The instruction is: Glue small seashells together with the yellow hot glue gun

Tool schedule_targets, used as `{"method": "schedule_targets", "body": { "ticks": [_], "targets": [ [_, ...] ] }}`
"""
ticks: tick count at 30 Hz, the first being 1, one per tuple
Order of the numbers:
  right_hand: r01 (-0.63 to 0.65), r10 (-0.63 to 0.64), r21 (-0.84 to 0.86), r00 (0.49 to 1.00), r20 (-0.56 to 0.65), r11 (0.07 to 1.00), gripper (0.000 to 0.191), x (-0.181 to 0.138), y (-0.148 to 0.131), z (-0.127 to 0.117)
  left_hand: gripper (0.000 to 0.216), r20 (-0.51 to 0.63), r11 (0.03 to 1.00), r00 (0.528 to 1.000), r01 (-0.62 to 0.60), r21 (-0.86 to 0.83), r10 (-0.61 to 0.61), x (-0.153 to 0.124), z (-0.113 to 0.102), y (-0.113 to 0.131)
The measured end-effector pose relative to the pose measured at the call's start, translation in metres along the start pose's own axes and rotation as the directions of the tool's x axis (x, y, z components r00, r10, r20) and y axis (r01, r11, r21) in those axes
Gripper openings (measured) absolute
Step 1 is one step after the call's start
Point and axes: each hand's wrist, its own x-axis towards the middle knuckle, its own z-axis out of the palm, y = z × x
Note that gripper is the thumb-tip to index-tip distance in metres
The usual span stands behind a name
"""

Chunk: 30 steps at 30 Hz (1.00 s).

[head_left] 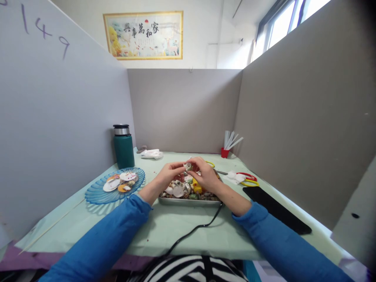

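Your table (182,235) wears a pale green cover. Centre: metal tray (188,202), flat on the cover. Left of it, well apart, a blue plate (94,197); behind that a green flask (123,149), upright by the partition. White cloth (152,154) at the back edge. Red cup (225,153) back right. Scissors (249,179) and tissue (235,178) right of the tray; black pad (276,209) nearer you. Black cable (190,232) runs from the tray's front toward your edge. Thin stick (49,227) lies far left.

At the frame's centre, the left hand (167,174) and right hand (205,173) pinch a small shell (188,166) above the metal tray (188,201) of shells.
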Motion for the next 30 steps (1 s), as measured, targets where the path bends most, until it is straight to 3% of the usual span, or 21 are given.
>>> {"method": "schedule_targets", "body": {
  "ticks": [12,20,24,30],
  "targets": [
    [0.002,-0.002,0.016,1.0,0.015,1.0,0.024,-0.0009,0.0004,-0.0003,0.033,-0.023,1.0,0.999,-0.03,-0.004,0.03,-0.0024,0.0049,0.006],
    [-0.156,0.155,-0.037,0.988,-0.013,0.987,0.023,-0.0011,0.0044,0.0023,0.044,-0.044,0.998,0.998,0.047,-0.037,-0.049,-0.0025,0.0052,0.0053],
    [-0.189,0.188,-0.04,0.982,-0.02,0.981,0.025,-0.0002,0.007,0.0035,0.049,-0.091,1.0,0.996,-0.026,-0.01,0.025,-0.0025,0.0041,0.0041],
    [-0.198,0.196,0.019,0.979,0.063,0.98,0.028,0.0009,0.0089,0.0047,0.044,-0.172,0.995,0.98,-0.095,0.023,0.097,-0.0017,0.0066,0.0056]
  ]
}}
